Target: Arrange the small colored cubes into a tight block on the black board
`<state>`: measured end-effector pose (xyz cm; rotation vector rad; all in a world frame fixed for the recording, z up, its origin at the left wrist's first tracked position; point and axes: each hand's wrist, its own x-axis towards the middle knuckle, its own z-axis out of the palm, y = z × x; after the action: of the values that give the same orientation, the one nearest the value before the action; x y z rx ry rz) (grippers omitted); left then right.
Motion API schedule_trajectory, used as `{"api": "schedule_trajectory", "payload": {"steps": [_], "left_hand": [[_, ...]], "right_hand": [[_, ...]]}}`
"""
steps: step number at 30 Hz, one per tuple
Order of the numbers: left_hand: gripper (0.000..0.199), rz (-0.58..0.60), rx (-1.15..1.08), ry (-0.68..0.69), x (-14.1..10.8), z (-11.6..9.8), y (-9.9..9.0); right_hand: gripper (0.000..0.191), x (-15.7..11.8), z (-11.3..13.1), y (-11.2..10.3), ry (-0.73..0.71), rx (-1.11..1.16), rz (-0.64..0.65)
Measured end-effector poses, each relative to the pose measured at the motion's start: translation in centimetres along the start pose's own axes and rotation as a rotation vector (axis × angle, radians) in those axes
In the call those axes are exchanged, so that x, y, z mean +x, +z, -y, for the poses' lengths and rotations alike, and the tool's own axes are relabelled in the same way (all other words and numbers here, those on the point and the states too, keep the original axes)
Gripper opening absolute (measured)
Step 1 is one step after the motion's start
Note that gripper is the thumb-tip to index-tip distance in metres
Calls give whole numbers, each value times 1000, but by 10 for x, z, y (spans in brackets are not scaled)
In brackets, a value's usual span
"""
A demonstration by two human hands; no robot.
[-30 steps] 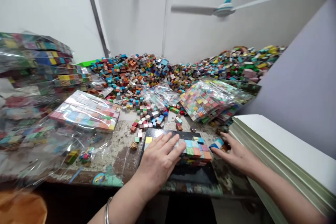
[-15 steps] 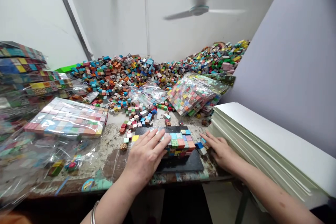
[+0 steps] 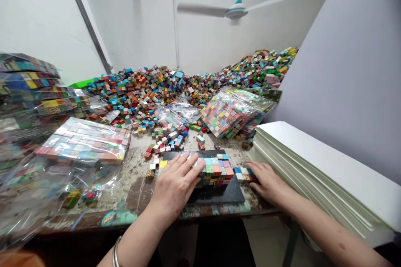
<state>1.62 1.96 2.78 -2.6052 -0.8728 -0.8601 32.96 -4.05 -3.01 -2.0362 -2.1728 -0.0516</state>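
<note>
My left hand [image 3: 177,179] lies flat, fingers spread, over the left part of a block of small coloured cubes [image 3: 216,170]. That block rests on a black slab [image 3: 219,195] near the table's front edge. Just right of it is a short double row of cubes [image 3: 243,174], white, blue and brown. My right hand [image 3: 266,181] touches the right end of this row, thumb and fingers around it. A yellow cube [image 3: 163,164] shows left of my left fingertips. What lies under my left palm is hidden.
Loose cubes [image 3: 140,87] are heaped along the back. Bagged cube sheets lie at the left [image 3: 84,139] and back right [image 3: 225,110]. A stack of white boards [image 3: 313,167] stands at the right. The worn table [image 3: 134,187] has stickers near its front edge.
The small cubes by my right hand have turned from a slanted, uneven group into a straight row beside the block. My right hand has shifted slightly right. My left hand stays on the block.
</note>
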Motion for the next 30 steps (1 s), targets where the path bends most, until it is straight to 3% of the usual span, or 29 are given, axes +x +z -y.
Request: {"api": "schedule_trajectory", "payload": {"steps": [5,14,19,24,27,30], "left_hand": [[39,0,-7,-1,-1,0,0],[38,-21,-4,-1,0,0,-1],[38,-5,-4,2,-1,0,-1],[39,3,0,1,-1,1,0],[41,4,3,6,0,0,0],[41,17,-3,5,0,0,-2]], "right_hand": [[65,2,5,7,46,38,12],[36,9,-2,13,-30,141,-3],[38,7,7,-27,-35,207,-138],[42,19,47,-79,-153,342,-94],[43,30,65,-85,-210,338,-45],[42,37,71,-81,-164,292,-22]]}}
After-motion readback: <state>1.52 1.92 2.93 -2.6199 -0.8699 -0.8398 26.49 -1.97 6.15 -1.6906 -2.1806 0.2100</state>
